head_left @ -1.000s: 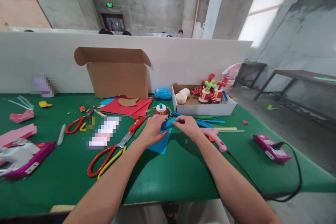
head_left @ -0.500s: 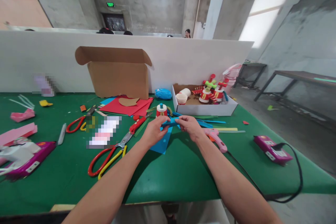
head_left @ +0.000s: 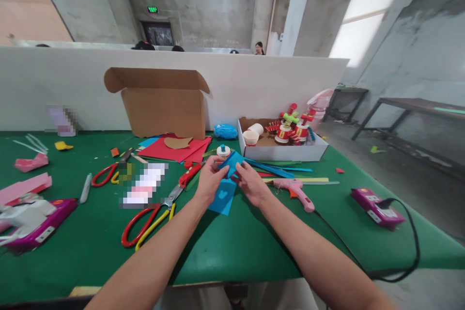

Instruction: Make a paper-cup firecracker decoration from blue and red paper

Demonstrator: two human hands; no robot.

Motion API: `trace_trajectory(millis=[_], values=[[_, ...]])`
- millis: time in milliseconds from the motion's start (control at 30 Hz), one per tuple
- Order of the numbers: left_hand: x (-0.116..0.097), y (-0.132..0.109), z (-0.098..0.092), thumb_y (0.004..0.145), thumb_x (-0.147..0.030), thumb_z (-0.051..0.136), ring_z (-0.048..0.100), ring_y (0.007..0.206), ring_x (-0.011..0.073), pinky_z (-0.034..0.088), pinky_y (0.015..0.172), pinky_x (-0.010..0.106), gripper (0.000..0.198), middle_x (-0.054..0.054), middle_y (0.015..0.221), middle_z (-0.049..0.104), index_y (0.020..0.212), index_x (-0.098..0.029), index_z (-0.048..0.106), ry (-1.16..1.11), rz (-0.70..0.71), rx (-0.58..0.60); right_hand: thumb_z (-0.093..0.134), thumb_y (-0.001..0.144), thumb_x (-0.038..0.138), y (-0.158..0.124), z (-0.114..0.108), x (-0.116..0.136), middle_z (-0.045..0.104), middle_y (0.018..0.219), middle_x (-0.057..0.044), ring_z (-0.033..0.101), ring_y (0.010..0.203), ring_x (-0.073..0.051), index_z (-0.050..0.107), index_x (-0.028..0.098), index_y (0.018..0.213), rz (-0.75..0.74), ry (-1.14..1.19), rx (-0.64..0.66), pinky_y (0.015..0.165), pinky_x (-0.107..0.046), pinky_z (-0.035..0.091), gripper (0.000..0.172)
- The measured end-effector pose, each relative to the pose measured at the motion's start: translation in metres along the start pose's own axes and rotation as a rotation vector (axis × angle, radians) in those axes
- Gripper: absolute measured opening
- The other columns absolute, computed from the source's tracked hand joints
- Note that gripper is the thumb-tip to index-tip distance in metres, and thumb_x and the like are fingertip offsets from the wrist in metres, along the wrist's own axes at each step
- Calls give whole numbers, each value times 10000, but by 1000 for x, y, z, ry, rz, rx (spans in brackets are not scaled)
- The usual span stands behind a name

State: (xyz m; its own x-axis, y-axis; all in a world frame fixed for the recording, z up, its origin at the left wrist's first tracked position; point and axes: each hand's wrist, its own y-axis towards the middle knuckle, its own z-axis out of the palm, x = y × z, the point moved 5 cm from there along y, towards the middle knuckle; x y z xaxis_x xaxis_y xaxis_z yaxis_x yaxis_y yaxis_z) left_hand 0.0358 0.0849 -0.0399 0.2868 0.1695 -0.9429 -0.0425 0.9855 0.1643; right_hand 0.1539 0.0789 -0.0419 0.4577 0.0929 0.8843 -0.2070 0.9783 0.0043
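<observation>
Two bare hands hold one small blue sheet between them, raised over the green table. The left hand pinches its left edge, fingers closed on the paper; the right hand grips its lower right side, some fingertips hidden behind it. Just below, partly under the hands, lies a second blue piece. Behind the left fingers stands one white-topped cup, its lower part blocked from sight. Blue strips fan out to the right — too overlapped to count — near one pink glue gun.

Two pairs of scissors lie left of the hands: a large pair and a smaller pair, the latter partly covered by a blurred patch. Farther back, a white tray carries two red cup figures and two pale cups, with details too small to read. Of two purple boxes, the right one shows plainly; the left one is partly covered by white objects — hard to make out.
</observation>
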Motion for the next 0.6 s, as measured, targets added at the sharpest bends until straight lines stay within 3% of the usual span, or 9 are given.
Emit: trace_trajectory(millis=[100,267,467,600], values=[[6,-3,7,584,-323,744,536,583,71,452,517,181,375,-26,768,612,814,-188,480,26,13,14,767,636,430,-4,8,-5,701,922,-9,628,844,-173,627,228,939,-39,62,35,752,-299,497,391],[14,-8,19,604,-376,734,579,686,105,509,562,217,377,3,880,617,791,-196,461,49,10,86,777,618,376,1,-4,-10,721,926,-21,646,848,-196,636,221,961,-54,64,-88,731,-324,510,401],[15,-6,15,636,-486,690,585,513,106,479,509,220,389,-57,605,561,741,-194,456,123,-72,108,781,603,343,8,-19,-9,726,816,-5,656,758,-179,629,196,866,-103,71,-181,781,-350,526,337],[8,-4,7,719,-502,608,613,562,125,471,539,227,334,-23,640,599,747,-186,503,248,3,92,759,631,285,9,-25,6,725,811,-10,674,767,-193,629,195,849,-89,80,-221,781,-364,541,269]])
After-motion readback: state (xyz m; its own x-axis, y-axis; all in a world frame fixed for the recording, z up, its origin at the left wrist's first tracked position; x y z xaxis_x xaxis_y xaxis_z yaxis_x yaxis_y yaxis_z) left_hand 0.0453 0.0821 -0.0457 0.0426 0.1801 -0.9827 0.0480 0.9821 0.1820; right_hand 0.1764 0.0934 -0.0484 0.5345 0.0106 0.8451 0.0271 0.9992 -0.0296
